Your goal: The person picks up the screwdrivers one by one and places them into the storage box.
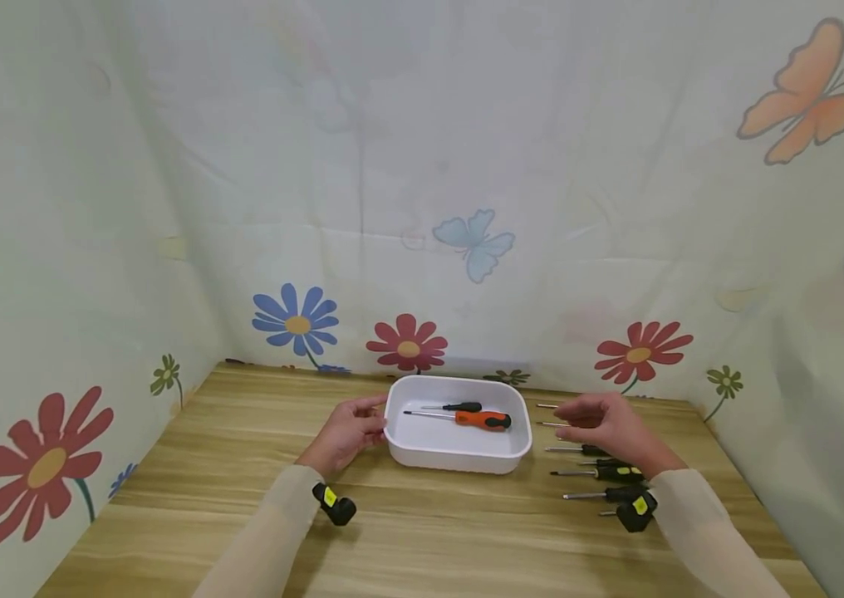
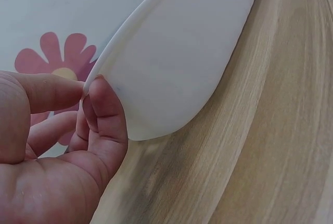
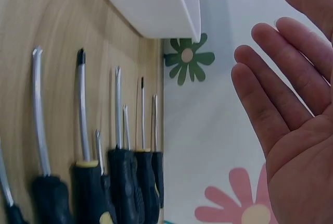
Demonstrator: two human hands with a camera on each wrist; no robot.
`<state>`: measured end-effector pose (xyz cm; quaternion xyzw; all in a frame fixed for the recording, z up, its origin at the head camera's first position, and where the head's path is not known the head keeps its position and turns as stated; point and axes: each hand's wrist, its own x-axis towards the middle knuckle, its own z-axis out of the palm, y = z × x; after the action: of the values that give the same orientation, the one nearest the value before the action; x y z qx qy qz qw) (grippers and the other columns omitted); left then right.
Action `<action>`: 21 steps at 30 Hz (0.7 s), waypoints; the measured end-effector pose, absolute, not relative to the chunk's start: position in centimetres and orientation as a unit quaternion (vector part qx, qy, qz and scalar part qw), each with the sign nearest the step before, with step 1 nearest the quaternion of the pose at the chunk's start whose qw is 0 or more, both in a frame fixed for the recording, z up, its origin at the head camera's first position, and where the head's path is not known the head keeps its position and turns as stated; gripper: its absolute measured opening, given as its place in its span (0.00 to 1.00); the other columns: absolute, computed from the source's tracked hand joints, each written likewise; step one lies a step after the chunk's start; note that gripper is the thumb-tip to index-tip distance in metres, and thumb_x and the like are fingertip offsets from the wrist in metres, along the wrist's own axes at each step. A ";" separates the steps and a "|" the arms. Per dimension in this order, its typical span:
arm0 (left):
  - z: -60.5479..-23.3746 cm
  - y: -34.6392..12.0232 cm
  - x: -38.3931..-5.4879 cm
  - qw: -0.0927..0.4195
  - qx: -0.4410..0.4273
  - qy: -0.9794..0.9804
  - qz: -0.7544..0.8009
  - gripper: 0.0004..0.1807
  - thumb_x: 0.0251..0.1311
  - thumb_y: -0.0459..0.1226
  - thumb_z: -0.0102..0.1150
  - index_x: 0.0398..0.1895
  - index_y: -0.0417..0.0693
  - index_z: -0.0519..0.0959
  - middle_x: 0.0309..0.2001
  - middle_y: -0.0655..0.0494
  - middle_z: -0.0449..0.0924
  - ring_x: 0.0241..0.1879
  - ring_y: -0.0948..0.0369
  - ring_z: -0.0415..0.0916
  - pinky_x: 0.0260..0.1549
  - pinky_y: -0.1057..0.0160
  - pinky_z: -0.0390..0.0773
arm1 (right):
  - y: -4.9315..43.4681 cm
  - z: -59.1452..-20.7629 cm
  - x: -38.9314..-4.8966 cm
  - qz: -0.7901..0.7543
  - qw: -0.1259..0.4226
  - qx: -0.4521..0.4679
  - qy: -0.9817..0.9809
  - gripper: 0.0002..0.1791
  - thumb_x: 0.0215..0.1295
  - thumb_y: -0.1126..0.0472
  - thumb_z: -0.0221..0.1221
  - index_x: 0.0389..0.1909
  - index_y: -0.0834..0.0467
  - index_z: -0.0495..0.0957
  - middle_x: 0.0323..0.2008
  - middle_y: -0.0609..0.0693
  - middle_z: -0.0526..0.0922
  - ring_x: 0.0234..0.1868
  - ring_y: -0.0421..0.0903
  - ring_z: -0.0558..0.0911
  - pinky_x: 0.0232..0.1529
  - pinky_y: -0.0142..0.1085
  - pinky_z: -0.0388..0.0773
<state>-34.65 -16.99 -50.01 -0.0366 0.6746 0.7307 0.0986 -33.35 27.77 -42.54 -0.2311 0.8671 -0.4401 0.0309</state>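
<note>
A white plastic box [image 1: 452, 459] stands on the table, and in it lie an orange-and-black screwdriver [image 1: 478, 419] and a smaller black-handled screwdriver [image 1: 467, 407]. At its left end my left hand [image 1: 347, 430] pinches the rim between thumb and fingers; the left wrist view shows the thumb [image 2: 106, 109] against the outer wall. My right hand [image 3: 299, 114] hovers above a row of screwdrivers on the right, fingers extended and palm bare. Several of these have black handles, one a black-and-yellow screwdriver [image 1: 620, 473]. In the head view the hand and wrist cover some handles.
The wood-patterned table [image 1: 422, 531] meets a pale curtain [image 1: 392, 166] printed with flowers and butterflies at the back and both sides. The screwdrivers in the row lie roughly parallel, shafts pointing left toward the box.
</note>
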 end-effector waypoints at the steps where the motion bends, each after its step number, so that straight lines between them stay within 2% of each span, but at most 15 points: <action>1: -49.9 -17.0 -34.6 0.099 -0.037 0.675 0.730 0.28 0.68 0.26 0.57 0.72 0.44 0.73 0.45 0.45 0.76 0.37 0.55 0.78 0.42 0.61 0.85 | 28.1 -42.6 -33.1 -0.439 0.029 -0.230 0.868 0.22 0.60 0.53 0.73 0.53 0.57 0.85 0.50 0.57 0.88 0.49 0.49 0.89 0.47 0.29 0.84; 5: -49.7 -17.0 -34.4 0.102 -0.036 0.679 0.726 0.28 0.69 0.26 0.57 0.72 0.44 0.72 0.45 0.46 0.76 0.37 0.55 0.78 0.42 0.61 0.85 | 29.0 -42.7 -32.3 -0.439 0.017 -0.219 0.871 0.21 0.59 0.54 0.73 0.52 0.57 0.85 0.50 0.57 0.89 0.51 0.54 0.88 0.48 0.27 0.83; 7: -49.7 -17.0 -34.4 0.102 -0.035 0.680 0.725 0.28 0.69 0.26 0.57 0.72 0.44 0.72 0.45 0.46 0.76 0.37 0.55 0.78 0.42 0.61 0.85 | 29.3 -42.7 -31.9 -0.437 0.013 -0.216 0.873 0.21 0.60 0.53 0.72 0.52 0.56 0.85 0.50 0.55 0.89 0.51 0.53 0.88 0.47 0.27 0.83; 15: -49.7 -16.9 -34.5 0.105 -0.028 0.685 0.720 0.28 0.70 0.26 0.56 0.73 0.44 0.71 0.48 0.41 0.75 0.38 0.55 0.78 0.44 0.61 0.85 | 31.5 -43.1 -30.6 -0.447 0.002 -0.211 0.869 0.19 0.62 0.55 0.71 0.53 0.57 0.86 0.51 0.51 0.89 0.48 0.33 0.87 0.45 0.29 0.84; 21: -49.5 -17.0 -34.4 0.104 -0.033 0.688 0.718 0.28 0.70 0.26 0.55 0.73 0.45 0.71 0.48 0.41 0.75 0.38 0.54 0.78 0.45 0.60 0.85 | 32.8 -43.7 -29.8 -0.447 0.009 -0.200 0.872 0.20 0.63 0.56 0.71 0.55 0.58 0.85 0.52 0.54 0.88 0.48 0.34 0.87 0.45 0.30 0.85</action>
<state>-34.38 -16.98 -49.52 -0.0327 0.6875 0.7179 0.1042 -29.78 32.81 -43.66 -0.1996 0.8719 -0.4470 0.0091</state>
